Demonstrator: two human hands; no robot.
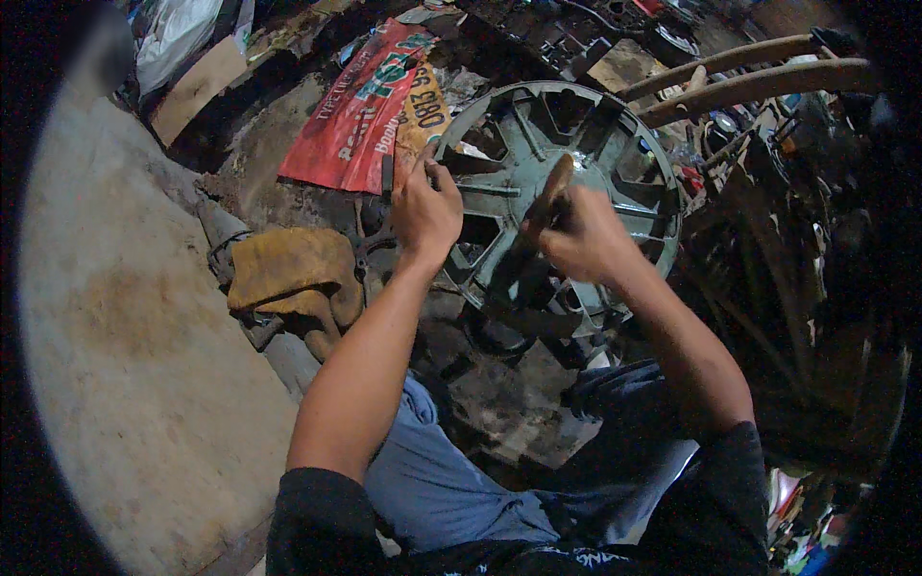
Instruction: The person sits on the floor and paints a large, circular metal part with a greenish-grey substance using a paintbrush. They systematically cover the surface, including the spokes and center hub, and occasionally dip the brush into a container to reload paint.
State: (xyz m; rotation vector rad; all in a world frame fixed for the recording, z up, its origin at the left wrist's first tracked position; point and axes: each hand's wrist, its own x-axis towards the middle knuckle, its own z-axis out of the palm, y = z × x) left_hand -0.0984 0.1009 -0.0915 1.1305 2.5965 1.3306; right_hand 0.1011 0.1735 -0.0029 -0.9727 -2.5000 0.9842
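The person is sitting low over a rough, stained concrete floor, which is showing bare and pale along its left side and growing dark and cluttered toward the middle. A red printed banner is lying flat on the floor near the top, with a yellow printed sheet just beside it. A folded tan cloth is resting on the floor left of the work, partly over some dark metal pieces. At the top left a white plastic bag is sitting in shadow. On the right, two curved wooden poles are reaching across dim clutter that is too dark to make out.

A large grey wheel cover, round with spokes and cut-out windows, is lying in front of the person's knees, its far rim pointing toward the banner.

The left hand is gripping the near left rim of the wheel cover, fingers curled closed over the edge. The right hand is wrapped tight around a brown wooden handle, holding it over the middle of the wheel cover; the handle's lower end is running down into a dark tool part that is too blurred to identify. The two hands are sitting near each other, with a spoke and a window of the cover between them.
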